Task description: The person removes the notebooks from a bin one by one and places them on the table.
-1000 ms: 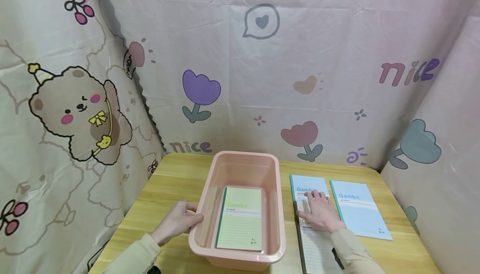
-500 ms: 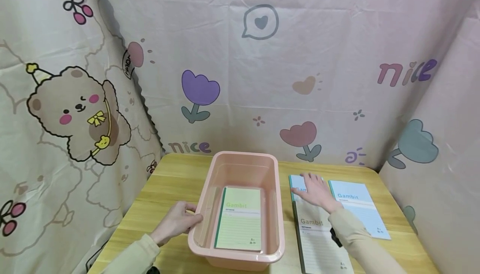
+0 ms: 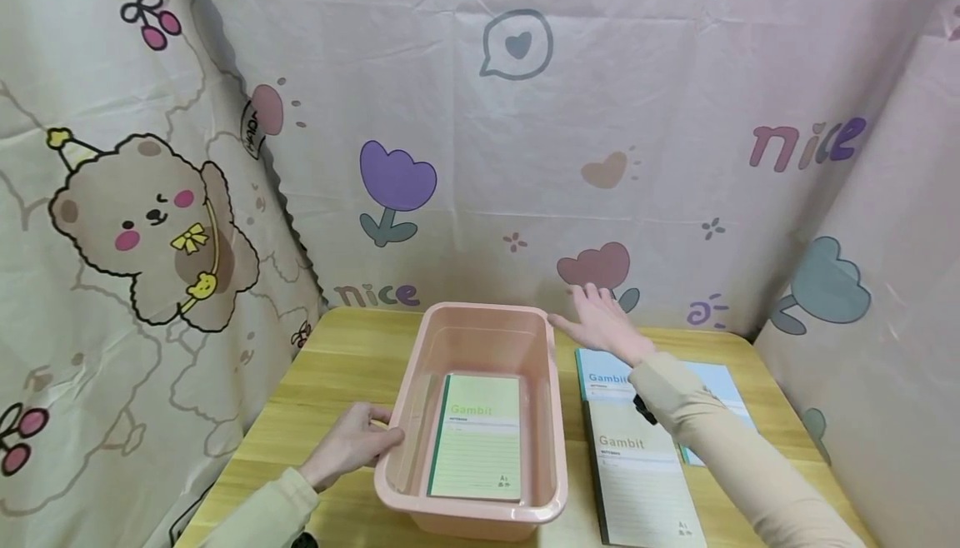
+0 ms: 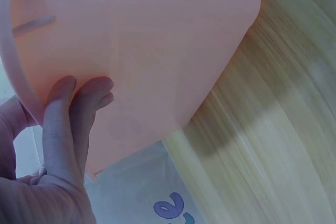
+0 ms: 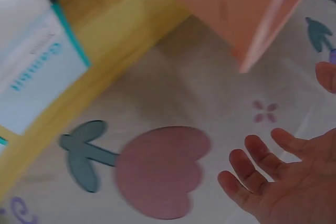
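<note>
A pink plastic basin (image 3: 480, 515) stands on the table with a green notebook (image 3: 476, 448) lying flat inside. My left hand (image 3: 358, 441) grips its left rim, thumb on one side and fingers against the outer wall in the left wrist view. Above the basin's far right corner, my right hand (image 3: 603, 325) hangs in the air with fingers spread and nothing in them. Right of the basin lies a grey notebook (image 3: 645, 490) with a dark spine, overlapping a blue notebook (image 3: 602, 369). Another blue notebook (image 3: 716, 377) is farther right, partly hidden by my right sleeve.
The wooden table (image 3: 360, 348) ends at a patterned cloth backdrop (image 3: 480, 156) behind the basin. More printed cloth hangs along the left (image 3: 142, 381) and right sides.
My right hand has lifted off the notebooks and moved up and left, toward the basin's far right corner. The left hand keeps its grip on the rim; the notebooks stay where they were.
</note>
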The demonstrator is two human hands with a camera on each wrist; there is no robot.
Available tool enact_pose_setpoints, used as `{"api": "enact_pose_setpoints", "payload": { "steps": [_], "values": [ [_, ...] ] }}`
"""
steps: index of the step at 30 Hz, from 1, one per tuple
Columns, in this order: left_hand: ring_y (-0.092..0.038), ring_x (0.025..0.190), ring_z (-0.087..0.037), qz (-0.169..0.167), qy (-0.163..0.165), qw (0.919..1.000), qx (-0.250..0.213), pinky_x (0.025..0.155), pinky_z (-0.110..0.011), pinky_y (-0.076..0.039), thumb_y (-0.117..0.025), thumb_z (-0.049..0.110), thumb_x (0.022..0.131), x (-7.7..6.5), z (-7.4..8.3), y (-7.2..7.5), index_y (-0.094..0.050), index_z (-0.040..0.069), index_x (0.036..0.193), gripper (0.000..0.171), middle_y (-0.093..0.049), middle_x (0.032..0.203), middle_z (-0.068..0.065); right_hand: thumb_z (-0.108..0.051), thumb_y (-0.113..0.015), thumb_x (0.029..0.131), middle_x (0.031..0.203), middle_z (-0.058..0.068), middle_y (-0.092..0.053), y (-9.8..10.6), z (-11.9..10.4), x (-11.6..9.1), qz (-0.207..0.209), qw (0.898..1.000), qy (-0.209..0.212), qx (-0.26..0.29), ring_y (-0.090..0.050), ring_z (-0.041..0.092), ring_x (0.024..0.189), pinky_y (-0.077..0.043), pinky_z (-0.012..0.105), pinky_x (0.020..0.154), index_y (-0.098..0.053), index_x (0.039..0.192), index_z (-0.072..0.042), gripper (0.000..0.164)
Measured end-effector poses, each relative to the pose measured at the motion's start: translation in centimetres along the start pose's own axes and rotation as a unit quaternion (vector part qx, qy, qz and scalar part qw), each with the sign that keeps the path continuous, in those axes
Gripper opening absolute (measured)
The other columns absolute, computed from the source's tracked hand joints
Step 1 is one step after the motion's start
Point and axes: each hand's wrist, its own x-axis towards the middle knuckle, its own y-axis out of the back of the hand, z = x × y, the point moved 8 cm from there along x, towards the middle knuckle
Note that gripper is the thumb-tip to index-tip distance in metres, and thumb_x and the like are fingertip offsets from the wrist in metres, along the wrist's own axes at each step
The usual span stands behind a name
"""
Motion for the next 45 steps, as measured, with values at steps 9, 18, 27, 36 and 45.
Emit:
{"api": "enact_pose_setpoints", "payload": {
  "steps": [9,18,27,36,45],
  "values": [
    [-0.077,0.079,-0.034,0.006,0.012,0.9999,0.0,0.065,-0.036,-0.067,-0.06,0.006,0.089,-0.1,-0.1,0.1,-0.055,-0.024,0.123,0.046,-0.075,0.092,-0.029,-0.054,-0.058,0.094,0.13,0.025,-0.055,-0.8,-7.1,2.3,-0.063,0.997,0.028,-0.041,-0.049,0.044,0.123,-0.046,0.056,0.106,-0.051,0.135,0.004,0.071],
    [-0.077,0.082,-0.037,-0.006,-0.003,1.0,-0.004,0.066,-0.036,-0.067,-0.059,0.005,0.089,-0.1,0.3,-0.1,-0.055,-0.025,0.122,0.045,-0.074,0.095,-0.032,-0.061,-0.056,0.093,0.137,0.02,-0.053,-4.2,-11.5,3.2,-0.13,0.987,0.032,-0.086,-0.049,0.039,0.128,-0.048,0.052,0.109,-0.05,0.138,0.0,0.076],
    [-0.077,0.083,-0.038,-0.006,-0.007,0.9999,-0.004,0.066,-0.036,-0.067,-0.059,0.004,0.091,-0.1,0.3,-0.2,-0.056,-0.025,0.12,0.042,-0.073,0.095,-0.033,-0.06,-0.057,0.093,0.161,0.016,-0.037,-9.2,-13.8,3.5,-0.213,0.973,0.017,-0.083,-0.035,0.036,0.149,-0.038,0.052,0.122,-0.038,0.154,-0.007,0.083],
    [-0.076,0.083,-0.039,0.002,-0.006,1.0,-0.002,0.066,-0.037,-0.067,-0.059,0.004,0.089,-0.2,0.2,0.0,-0.056,-0.025,0.12,0.042,-0.073,0.095,-0.034,-0.062,-0.056,0.093,0.162,0.018,-0.035,-13.0,-15.1,3.3,-0.254,0.964,-0.025,-0.068,-0.032,0.036,0.151,-0.04,0.052,0.121,-0.043,0.152,-0.01,0.08],
    [-0.077,0.08,-0.036,0.004,-0.002,1.0,0.001,0.065,-0.036,-0.067,-0.059,0.004,0.09,-0.3,0.2,0.0,-0.057,-0.024,0.12,0.04,-0.074,0.093,-0.032,-0.06,-0.065,0.089,0.156,0.017,-0.044,-16.2,-14.3,2.9,-0.208,0.976,-0.017,-0.066,-0.039,0.033,0.147,-0.036,0.048,0.124,-0.047,0.147,-0.005,0.082]
  ]
}}
